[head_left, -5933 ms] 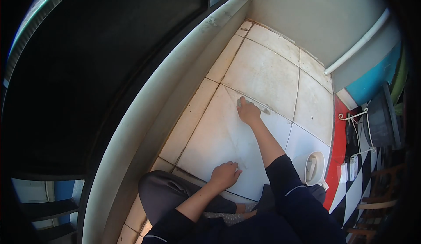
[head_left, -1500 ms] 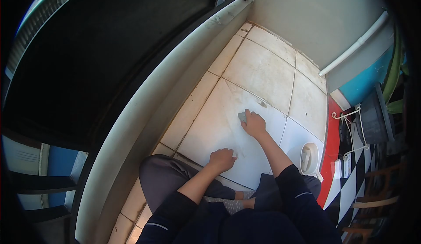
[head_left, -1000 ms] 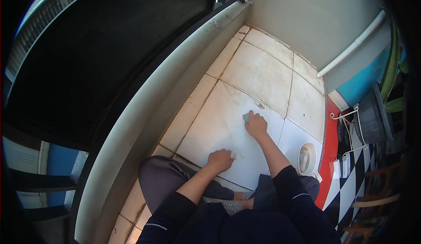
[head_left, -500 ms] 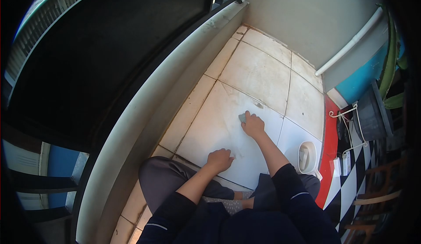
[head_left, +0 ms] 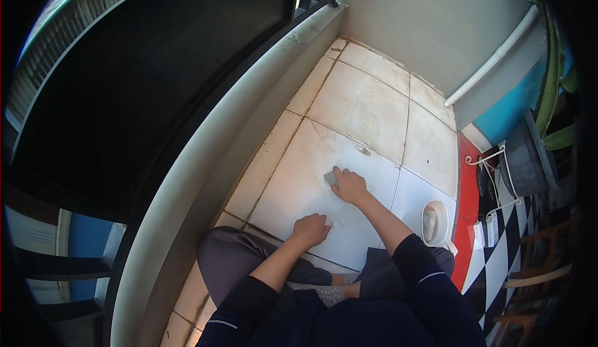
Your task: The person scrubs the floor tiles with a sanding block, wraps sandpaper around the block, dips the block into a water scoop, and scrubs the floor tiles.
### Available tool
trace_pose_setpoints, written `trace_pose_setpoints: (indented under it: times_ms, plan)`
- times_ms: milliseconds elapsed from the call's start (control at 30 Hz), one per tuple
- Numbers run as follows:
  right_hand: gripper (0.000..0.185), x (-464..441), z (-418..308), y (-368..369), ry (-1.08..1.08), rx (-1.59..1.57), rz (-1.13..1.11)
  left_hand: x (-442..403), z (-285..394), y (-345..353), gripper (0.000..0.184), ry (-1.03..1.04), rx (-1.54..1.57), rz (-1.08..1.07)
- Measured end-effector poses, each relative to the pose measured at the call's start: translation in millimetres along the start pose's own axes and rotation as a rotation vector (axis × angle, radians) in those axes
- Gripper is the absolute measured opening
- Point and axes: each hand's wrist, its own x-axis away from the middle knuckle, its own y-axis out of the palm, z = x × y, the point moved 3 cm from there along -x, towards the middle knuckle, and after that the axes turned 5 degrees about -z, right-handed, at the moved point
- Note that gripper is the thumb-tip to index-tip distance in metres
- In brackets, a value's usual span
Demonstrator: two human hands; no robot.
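My right hand [head_left: 350,185] presses a small grey-green scouring pad [head_left: 330,177] against a white floor tile [head_left: 286,179], fingers closed on it. The tile around the pad looks wet, with faint smears and a dark spot [head_left: 364,151] beyond the hand. My left hand [head_left: 311,230] rests as a loose fist on the same tile, nearer my crossed legs; nothing shows in it. By my right knee stands a white dipper [head_left: 435,221] with its handle toward me; something pale lies inside it, too unclear to name.
A low wall [head_left: 205,154] with a dark gate panel [head_left: 143,79] runs along the left. Stained tiles [head_left: 367,104] reach the back wall. At right are a white pipe [head_left: 492,57], a red floor strip [head_left: 468,191], a potted plant [head_left: 526,154] and a white wire stand [head_left: 506,172].
My right hand has slid the scouring pad left and slightly toward me across the tile. My left hand and the dipper have stayed in place; the view has shifted slightly.
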Motion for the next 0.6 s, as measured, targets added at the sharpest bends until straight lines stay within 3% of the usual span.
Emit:
trace_pose_setpoints:
  times_ms: [133,233,467,533,600]
  plan:
    - [0.042,-10.7,26.5,-0.1,0.269,0.018,0.108,3.5,-0.7,1.0,0.029,0.003,-0.008,-0.012]
    - [0.042,-1.1,-0.7,-2.5,0.016,0.048,0.015,1.2,-0.6,2.2,0.029,0.005,-0.004,0.004]
    - [0.05,-5.3,21.0,-1.9,0.18,0.057,0.064,3.5,1.4,0.8,0.029,-0.001,-0.013,-0.022]
    - [0.049,12.9,-4.1,-0.7,-0.013,0.034,-0.065,1.4,0.1,0.9,0.029,0.002,0.001,0.001]
    - [0.045,20.2,4.5,6.2,-0.042,-0.003,-0.022,1.0,1.8,-1.0,0.029,-0.001,0.001,-0.008]
